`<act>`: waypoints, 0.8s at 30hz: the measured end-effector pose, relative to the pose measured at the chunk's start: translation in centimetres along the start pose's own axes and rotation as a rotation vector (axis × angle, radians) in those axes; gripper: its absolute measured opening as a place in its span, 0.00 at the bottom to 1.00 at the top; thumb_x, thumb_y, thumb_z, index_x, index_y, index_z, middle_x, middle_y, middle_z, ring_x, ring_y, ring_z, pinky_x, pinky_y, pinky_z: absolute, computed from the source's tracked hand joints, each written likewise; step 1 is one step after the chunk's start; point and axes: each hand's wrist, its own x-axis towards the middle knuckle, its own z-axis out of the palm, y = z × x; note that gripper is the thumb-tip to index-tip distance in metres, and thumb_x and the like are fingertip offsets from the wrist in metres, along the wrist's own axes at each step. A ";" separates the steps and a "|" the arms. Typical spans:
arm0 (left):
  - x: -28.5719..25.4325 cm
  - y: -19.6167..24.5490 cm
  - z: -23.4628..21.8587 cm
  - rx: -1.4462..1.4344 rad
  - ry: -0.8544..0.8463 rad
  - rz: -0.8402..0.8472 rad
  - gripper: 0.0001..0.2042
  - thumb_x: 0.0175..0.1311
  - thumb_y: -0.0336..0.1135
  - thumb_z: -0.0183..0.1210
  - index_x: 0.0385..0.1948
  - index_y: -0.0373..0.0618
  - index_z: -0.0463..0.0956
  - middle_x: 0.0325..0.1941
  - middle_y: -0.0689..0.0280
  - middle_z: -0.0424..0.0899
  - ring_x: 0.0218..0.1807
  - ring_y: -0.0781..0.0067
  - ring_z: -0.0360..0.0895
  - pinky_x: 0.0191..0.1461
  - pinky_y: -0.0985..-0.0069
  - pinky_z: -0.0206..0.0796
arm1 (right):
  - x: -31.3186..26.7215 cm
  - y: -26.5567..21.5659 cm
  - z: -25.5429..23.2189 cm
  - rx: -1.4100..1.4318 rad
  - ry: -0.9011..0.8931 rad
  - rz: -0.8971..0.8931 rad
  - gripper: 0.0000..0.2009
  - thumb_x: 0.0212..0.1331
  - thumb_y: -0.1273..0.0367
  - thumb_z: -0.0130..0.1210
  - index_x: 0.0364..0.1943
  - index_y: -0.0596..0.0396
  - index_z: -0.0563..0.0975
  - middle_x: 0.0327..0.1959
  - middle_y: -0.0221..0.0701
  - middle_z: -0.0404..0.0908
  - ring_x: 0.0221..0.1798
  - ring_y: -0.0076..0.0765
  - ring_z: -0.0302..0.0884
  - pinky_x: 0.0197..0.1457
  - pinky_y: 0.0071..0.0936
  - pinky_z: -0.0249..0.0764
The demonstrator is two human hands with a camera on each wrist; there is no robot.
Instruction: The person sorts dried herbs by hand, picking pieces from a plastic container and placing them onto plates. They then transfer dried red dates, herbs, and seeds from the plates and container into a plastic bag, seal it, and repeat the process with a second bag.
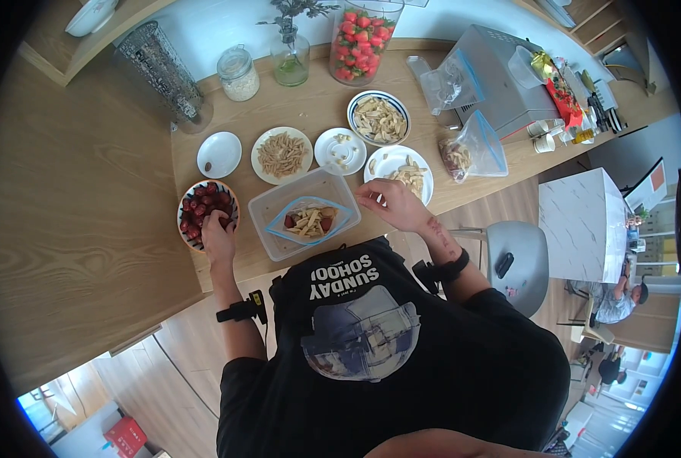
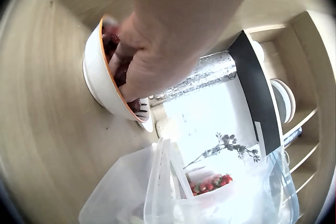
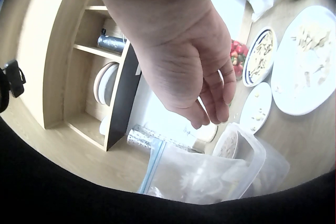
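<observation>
A wooden counter point(image 1: 310, 107) ran along the wall, and we stood over it. Our left hand point(image 1: 219, 240) was bent down into a bowl point(image 1: 181, 216) of dark red dates point(image 1: 199, 204); we could not tell whether its fingertips had closed on any. Our right hand point(image 1: 392, 202) hung beyond the tub's other side, loosely curved and holding nothing. To do this well, we judged, we should lift only a few dates, then let the right hand steady the bag's mouth. That zip bag point(image 1: 279, 224) lay inside a clear tub point(image 1: 260, 231), with dates and pale slices in it. Behind stood a plate point(image 1: 259, 153) of thin strips, a saucer point(image 1: 329, 164) of small pale pieces, and a blue-rimmed bowl point(image 1: 352, 114) and white plate point(image 1: 380, 164), both bearing pale slices.
</observation>
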 end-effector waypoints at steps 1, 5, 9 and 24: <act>0.0 0.0 -0.1 0.014 -0.022 -0.034 0.12 0.54 0.24 0.66 0.38 0.45 0.75 0.41 0.57 0.78 0.48 0.50 0.77 0.50 0.57 0.68 | 0.0 0.0 0.0 -0.001 0.000 -0.001 0.10 0.63 0.69 0.59 0.43 0.61 0.81 0.34 0.42 0.85 0.40 0.42 0.86 0.44 0.34 0.80; -0.1 -0.4 0.1 0.034 -0.009 -0.067 0.11 0.55 0.25 0.66 0.38 0.45 0.74 0.40 0.57 0.78 0.47 0.50 0.77 0.50 0.56 0.68 | 0.0 0.0 0.0 0.006 0.006 -0.015 0.10 0.62 0.70 0.59 0.43 0.61 0.81 0.35 0.43 0.85 0.39 0.42 0.86 0.44 0.34 0.80; -0.3 -0.4 0.3 0.025 0.026 -0.057 0.11 0.57 0.26 0.65 0.38 0.45 0.74 0.40 0.57 0.78 0.46 0.50 0.77 0.50 0.55 0.68 | 0.0 0.3 0.1 0.000 0.010 -0.026 0.10 0.62 0.70 0.59 0.43 0.61 0.81 0.34 0.42 0.85 0.39 0.43 0.86 0.43 0.34 0.80; -0.5 -0.2 0.3 0.008 0.024 -0.125 0.11 0.53 0.28 0.68 0.37 0.44 0.77 0.39 0.56 0.80 0.46 0.49 0.78 0.51 0.55 0.69 | 0.3 0.6 0.2 -0.009 0.001 -0.002 0.10 0.63 0.69 0.59 0.43 0.61 0.81 0.34 0.43 0.85 0.40 0.44 0.86 0.44 0.34 0.80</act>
